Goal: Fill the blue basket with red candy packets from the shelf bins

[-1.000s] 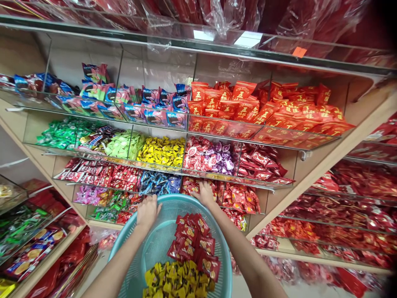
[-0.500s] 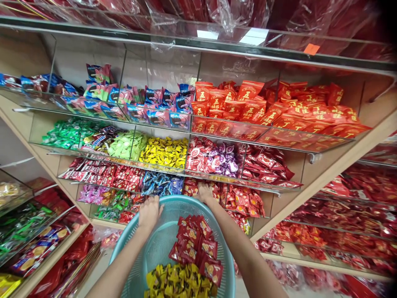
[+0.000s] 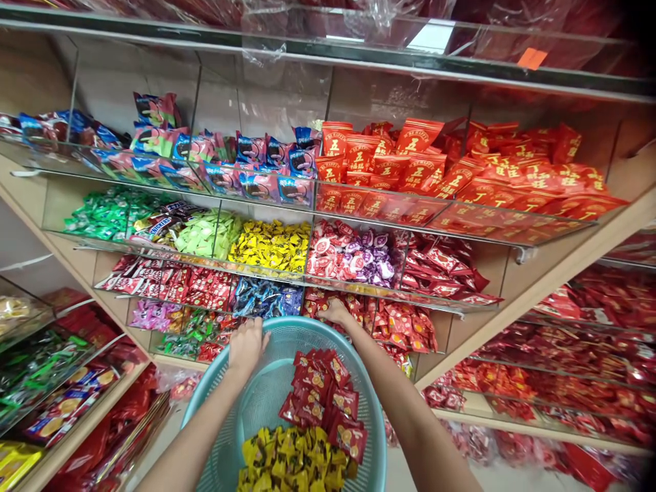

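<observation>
The fingers of my left hand [image 3: 248,345] wrap over the far rim of a round teal plastic basket [image 3: 376,417]. Inside it lie a pile of red candy packets [image 3: 320,389] and a heap of yellow-wrapped candies [image 3: 287,461]. Beyond the basket, my right hand [image 3: 335,311] reaches into a low shelf bin of red packets [image 3: 353,304]. Its fingers are curled in among these packets, with the tips partly hidden, so how many it grips is unclear.
Clear-fronted shelves hold yellow candies [image 3: 271,246], purple and red twisted sweets [image 3: 376,256], blue-wrapped candies [image 3: 266,297] and large red-orange packets [image 3: 410,164]. A clear shelf front [image 3: 389,294] passes just above my right hand. More stocked shelves stand left and right.
My right hand has shifted slightly left and deeper into the red packets, its fingers now less visible. My left hand stays on the basket rim. The view has shifted a little.
</observation>
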{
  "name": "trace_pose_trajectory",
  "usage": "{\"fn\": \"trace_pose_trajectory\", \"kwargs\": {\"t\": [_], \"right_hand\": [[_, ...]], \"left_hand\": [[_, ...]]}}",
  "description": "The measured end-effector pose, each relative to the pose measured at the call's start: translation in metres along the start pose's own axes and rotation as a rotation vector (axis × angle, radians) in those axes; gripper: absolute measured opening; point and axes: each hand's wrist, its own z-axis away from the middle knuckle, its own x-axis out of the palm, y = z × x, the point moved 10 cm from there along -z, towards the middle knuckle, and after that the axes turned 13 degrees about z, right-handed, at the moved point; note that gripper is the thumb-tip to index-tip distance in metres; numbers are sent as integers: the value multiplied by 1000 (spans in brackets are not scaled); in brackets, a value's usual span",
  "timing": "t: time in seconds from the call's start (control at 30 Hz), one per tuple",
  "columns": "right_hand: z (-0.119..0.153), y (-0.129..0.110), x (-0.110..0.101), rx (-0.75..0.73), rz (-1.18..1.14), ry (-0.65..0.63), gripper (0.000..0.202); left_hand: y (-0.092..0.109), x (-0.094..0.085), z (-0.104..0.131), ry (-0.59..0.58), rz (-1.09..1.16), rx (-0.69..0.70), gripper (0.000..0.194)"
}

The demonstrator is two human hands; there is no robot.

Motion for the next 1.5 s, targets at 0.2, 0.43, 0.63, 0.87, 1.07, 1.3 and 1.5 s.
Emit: {"fn": "trace_pose_trajectory", "kwargs": {"t": [0.2,0.43,0.63,0.87,1.07,1.3,1.5], "right_hand": [[29,14,-40,-69,-97,113,49],[108,13,-65,-339,-334,3,53],[173,8,-11,-476,-180,-407,43],[188,13,25,-421,103,-441,51],[188,19,32,-379,138,-384,50],[192,18,25,-402,107,-233,35],[206,23,4,-284,199,-83,29]], "left_hand": [[0,0,0,-27,18,-9,35],[1,-1,1,-13,5,7,34],[0,0,1,-22,-9,-6,34],[1,0,1,-13,-45,13,33],[2,0,1,6,-54,30,33],[0,3,1,5,-22,20,33],[1,2,1,5,-43,15,35]]}}
